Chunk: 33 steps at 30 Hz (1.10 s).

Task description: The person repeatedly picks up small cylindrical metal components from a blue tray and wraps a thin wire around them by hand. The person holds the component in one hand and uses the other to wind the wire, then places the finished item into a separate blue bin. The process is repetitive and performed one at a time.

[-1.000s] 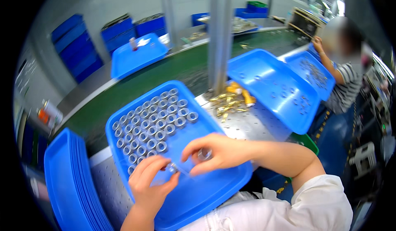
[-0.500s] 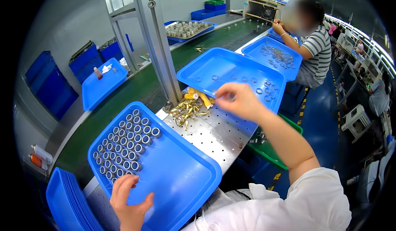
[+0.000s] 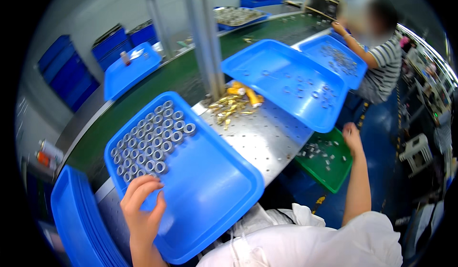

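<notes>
My left hand [image 3: 143, 205] is at the near left edge of a blue tray [image 3: 210, 195], its fingers curved and the thumb apart from them, with nothing visible between. Just beyond the fingertips stand rows of short metal cylinders [image 3: 157, 143] with ring-shaped tops. My right hand [image 3: 352, 138] is over the right rim of a green tray [image 3: 334, 183], below table level. Small metal pieces [image 3: 328, 157] lie scattered in that tray. Blur and the angle hide the right fingers, so whether they hold anything is unclear.
A second blue tray [image 3: 281, 93] holds thin rings. Gold-coloured slender parts [image 3: 231, 107] lie beside a metal post [image 3: 202, 43] on the perforated metal table [image 3: 253, 138]. Stacked blue trays [image 3: 78, 224] stand at left. A co-worker [image 3: 381, 52] sits at far right.
My right hand has left the second blue tray's near edge and moved right and down to the green tray. The view has shifted; my left hand stays by the cylinders.
</notes>
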Tool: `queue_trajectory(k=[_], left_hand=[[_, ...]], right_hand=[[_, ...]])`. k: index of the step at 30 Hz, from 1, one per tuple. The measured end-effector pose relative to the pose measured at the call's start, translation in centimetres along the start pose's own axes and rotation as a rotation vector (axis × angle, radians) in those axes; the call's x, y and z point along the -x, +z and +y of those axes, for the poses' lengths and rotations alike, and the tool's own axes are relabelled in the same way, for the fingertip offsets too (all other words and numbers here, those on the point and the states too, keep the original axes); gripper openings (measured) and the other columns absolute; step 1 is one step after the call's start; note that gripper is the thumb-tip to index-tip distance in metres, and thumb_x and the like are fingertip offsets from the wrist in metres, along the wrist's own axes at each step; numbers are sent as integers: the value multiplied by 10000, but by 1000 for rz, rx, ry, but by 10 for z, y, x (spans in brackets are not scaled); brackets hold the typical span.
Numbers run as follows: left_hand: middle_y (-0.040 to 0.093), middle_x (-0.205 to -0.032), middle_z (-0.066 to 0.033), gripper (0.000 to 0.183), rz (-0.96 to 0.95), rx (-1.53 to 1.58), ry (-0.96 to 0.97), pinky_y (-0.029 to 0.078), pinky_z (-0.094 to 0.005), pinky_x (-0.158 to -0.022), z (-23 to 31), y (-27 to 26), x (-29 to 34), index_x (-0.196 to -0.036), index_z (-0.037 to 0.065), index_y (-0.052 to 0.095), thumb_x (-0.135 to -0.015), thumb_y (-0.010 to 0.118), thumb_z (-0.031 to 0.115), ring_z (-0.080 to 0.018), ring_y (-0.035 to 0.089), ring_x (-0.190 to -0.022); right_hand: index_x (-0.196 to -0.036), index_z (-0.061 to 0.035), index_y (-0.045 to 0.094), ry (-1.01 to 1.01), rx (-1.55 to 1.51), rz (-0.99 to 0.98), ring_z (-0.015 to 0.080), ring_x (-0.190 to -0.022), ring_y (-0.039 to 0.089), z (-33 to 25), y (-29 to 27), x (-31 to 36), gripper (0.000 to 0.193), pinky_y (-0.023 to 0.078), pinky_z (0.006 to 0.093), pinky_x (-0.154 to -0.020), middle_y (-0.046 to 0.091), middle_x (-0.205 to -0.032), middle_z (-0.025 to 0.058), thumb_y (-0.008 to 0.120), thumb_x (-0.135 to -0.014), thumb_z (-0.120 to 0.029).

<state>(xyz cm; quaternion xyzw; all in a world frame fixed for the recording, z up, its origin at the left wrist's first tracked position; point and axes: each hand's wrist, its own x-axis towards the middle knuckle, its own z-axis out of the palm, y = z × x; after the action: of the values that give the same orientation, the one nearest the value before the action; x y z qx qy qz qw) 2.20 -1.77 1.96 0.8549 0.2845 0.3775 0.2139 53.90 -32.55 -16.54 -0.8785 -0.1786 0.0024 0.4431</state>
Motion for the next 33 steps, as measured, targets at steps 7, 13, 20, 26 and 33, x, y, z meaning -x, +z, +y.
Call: queue_trajectory(k=[7,13,20,26,33], left_hand=[[601,-746,-116,90,102,180,-43,460,-267,-613,-5,-7,0,-667,-4,492,-617,488,-79,-181,571,-645],[595,-720,-110,42,133,178,-5,459,-275,-610,-12,-22,-1,-648,5,461,-636,472,-34,-188,563,-626],[606,-721,-105,70,131,177,-9,455,-252,-583,-19,-23,0,-644,-5,494,-688,525,-50,-153,558,-612],[623,-760,-88,46,364,221,-109,452,-228,-568,-36,-20,0,-710,-22,579,-748,590,-46,-134,564,-616],[613,-757,-77,38,299,201,-109,463,-240,-581,-36,-17,-4,-751,-12,588,-751,626,-18,-145,558,-623]], right_hand=[[-976,-62,634,179,289,-176,271,-862,618,125,93,58,341,485,355,-765,642,-919,147,681,-638,-51],[-848,-37,615,-304,130,561,178,-720,573,66,9,-4,122,455,291,-666,608,-788,66,496,-821,-26],[-948,-19,590,-758,-435,169,68,-752,490,-240,22,70,100,395,198,-669,565,-876,8,507,-903,-53],[-917,-88,627,-1412,-127,-885,252,-839,586,-380,146,155,177,488,332,-715,616,-882,79,666,-747,-57],[-860,-84,639,-1700,112,-873,226,-856,533,-416,231,180,137,486,328,-724,540,-824,43,671,-742,-147]])
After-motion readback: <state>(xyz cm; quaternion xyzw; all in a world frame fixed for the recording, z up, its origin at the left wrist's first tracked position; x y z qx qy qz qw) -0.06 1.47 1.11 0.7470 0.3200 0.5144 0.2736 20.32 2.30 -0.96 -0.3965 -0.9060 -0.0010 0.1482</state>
